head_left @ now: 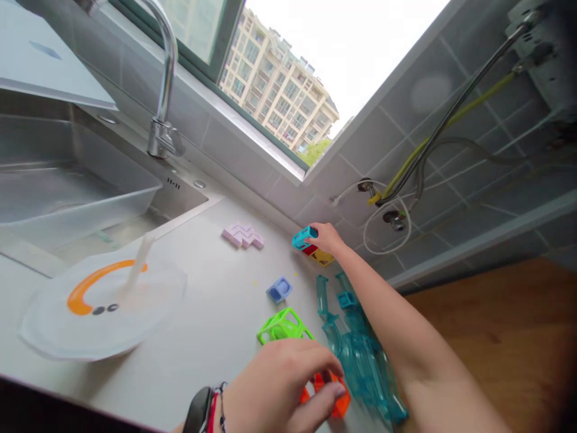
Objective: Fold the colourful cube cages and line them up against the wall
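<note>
At the back of the counter, by the wall, my right hand (330, 239) is closed on a light-blue plastic block (304, 239). Red and yellow blocks (321, 255) show just under it; whether they are joined to it I cannot tell. In the foreground my left hand (286, 385), with a watch and bracelets at the wrist, curls its thumb and fingers around an orange plastic piece (341, 406), partly hidden by them. A bright green frame-like piece (283, 326) lies just beyond that hand. Farther back is a small blue block (280, 290).
Transparent teal tube pieces (356, 355) lie heaped beneath my right forearm. A pink zigzag piece (243, 236) rests toward the sink (180, 207). At left are a translucent lid (157, 294) with an orange curve and a tap (164, 135). Hoses (433, 135) hang along the wall.
</note>
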The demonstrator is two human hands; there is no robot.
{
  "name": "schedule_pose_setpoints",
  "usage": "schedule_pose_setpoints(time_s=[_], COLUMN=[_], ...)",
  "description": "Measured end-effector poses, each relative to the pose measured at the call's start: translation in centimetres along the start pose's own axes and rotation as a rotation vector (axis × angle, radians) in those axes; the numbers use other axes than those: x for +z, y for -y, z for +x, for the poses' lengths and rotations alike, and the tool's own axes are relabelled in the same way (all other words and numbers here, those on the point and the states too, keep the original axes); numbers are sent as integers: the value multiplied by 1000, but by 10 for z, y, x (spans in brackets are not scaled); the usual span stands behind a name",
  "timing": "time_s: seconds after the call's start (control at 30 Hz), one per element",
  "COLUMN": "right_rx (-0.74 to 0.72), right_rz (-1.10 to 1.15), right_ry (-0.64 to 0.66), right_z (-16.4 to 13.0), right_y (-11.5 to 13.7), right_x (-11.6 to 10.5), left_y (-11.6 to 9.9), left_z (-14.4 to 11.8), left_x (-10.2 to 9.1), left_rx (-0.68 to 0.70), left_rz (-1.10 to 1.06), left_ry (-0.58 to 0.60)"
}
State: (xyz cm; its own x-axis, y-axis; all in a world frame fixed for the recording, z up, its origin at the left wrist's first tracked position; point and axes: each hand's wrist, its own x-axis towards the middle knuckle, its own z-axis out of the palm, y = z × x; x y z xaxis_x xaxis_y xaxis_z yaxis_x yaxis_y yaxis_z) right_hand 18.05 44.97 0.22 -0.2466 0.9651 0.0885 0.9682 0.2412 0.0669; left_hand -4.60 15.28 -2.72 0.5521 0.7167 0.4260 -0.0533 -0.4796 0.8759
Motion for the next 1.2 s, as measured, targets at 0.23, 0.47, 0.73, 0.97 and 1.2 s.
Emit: schedule_pose_setpoints(time_s=[0.23, 0.47, 0.73, 0.97, 1.2], right_rx=[67, 89, 80, 39, -43], right_rz=[-256, -350, -387, -381, -413], right_ry=[35, 36, 51, 84, 65], right_z=[27, 25, 25, 28, 21], right_y=[-1, -4, -4, -8, -13], right_x=[28, 38, 41, 42, 41], left_y=[2, 1, 2, 2, 4], left_z=[3, 0, -2, 0, 2], left_x=[-13, -16, -12, -13, -11], left_rx=[-86, -56, -62, -65, -69], left_rz=[-108, -185, -180, -167, -165], left_ry=[-66, -76, -63, -71, -60])
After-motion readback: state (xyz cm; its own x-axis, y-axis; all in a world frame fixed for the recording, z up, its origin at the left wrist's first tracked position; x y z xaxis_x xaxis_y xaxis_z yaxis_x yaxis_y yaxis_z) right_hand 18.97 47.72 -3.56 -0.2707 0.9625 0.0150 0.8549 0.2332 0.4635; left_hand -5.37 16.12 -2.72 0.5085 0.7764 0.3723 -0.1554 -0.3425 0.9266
